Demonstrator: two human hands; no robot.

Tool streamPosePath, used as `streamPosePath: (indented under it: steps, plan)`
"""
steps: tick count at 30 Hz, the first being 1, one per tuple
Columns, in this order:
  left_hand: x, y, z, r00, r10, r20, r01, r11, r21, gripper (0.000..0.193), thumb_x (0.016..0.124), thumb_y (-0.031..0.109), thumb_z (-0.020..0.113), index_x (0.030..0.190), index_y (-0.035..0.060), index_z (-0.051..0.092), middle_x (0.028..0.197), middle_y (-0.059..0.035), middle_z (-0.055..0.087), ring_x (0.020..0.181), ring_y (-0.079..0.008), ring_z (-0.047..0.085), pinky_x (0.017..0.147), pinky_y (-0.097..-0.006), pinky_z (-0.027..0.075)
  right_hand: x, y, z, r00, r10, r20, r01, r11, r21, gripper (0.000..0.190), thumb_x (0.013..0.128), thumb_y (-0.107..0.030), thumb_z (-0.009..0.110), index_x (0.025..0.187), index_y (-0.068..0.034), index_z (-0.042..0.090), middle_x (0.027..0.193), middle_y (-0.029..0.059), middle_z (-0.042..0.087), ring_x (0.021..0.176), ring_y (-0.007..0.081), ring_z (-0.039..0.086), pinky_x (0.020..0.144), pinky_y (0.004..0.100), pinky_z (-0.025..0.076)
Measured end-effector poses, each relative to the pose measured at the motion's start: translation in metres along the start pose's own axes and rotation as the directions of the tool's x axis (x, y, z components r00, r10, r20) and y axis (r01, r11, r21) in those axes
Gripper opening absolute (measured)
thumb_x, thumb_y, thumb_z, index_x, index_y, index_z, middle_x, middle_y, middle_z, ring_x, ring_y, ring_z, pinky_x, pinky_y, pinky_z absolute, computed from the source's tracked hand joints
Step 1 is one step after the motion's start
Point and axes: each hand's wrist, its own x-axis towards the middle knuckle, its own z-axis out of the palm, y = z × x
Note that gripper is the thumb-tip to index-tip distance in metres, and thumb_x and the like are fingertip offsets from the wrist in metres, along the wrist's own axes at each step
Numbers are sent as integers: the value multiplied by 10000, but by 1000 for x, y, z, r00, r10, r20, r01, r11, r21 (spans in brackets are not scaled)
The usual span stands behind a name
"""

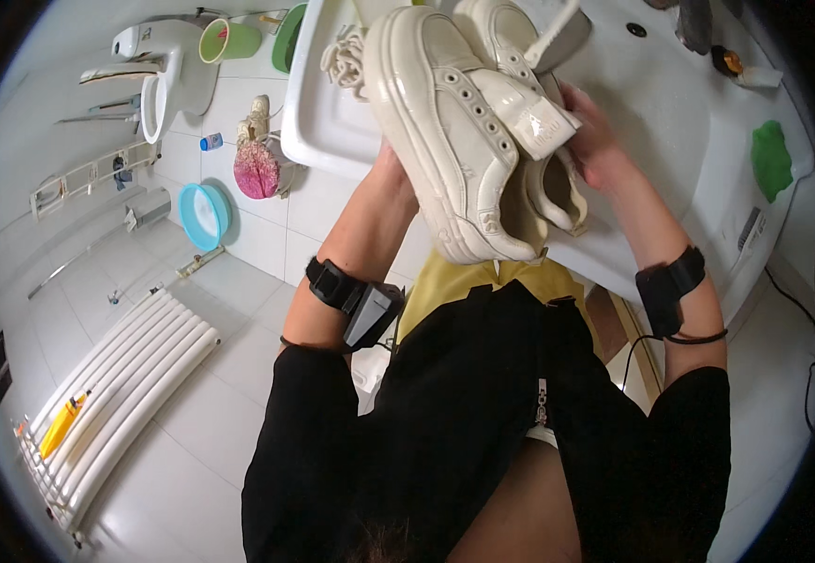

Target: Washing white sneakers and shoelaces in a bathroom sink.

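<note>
A pair of wet cream sneakers without laces is held up over the front edge of a white washbasin (689,141). The nearer sneaker (443,141) lies on its side, its tongue pulled out; the other sneaker (555,186) is partly hidden behind it. My left hand (397,165) grips the nearer shoe from its sole side, its fingers hidden beneath. On the right, my right hand (590,134) holds the pair near the tongue and the second shoe, fingers partly covered. Bundled cream laces (345,62) rest beside the shoe on the white basin ledge (330,151).
A green cloth (772,160) and a small brush (751,229) lie on the basin's right rim, near the faucet (694,28). On the left floor stand a blue basin (203,217), a blue-capped bottle (211,142), a green bucket (232,42) and a toilet (189,70). A white radiator (133,394) is lower left.
</note>
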Motion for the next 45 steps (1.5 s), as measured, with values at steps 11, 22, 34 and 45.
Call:
streamPosePath:
  steps: [11,22,34,45]
  plan:
    - [-6,83,-31,988,0,155,-24,987,157,480,887,397,413,1144,0,493,1054,-152,583,990,-240,561,906,-353,423,-11,16,48,985,-147,-90,161,973,168,442,799,-151,606,1165,15,421,1060,115,536,933,183,546,795,300,458]
    - [18,132,-64,920,392,5,-269,622,735,379,812,194,594,1113,-33,549,921,-81,607,787,-154,574,699,-273,466,24,22,89,997,-30,71,44,980,-196,554,809,-395,585,1165,-29,369,1063,93,491,959,207,511,752,350,458]
    - [-15,149,21,931,365,-7,-303,760,-575,217,836,61,379,976,-20,523,919,-144,525,887,-242,498,796,-368,416,16,17,77,978,8,207,-7,1000,-4,432,870,-346,524,1157,-38,426,1058,71,508,942,184,532,817,343,457]
    - [-38,69,101,895,211,393,-13,892,-451,180,856,68,383,918,-20,527,851,-125,525,819,-232,505,762,-329,428,21,34,-1,998,-65,-27,53,946,-319,369,827,-259,546,1100,-10,540,989,95,592,833,213,590,724,311,468]
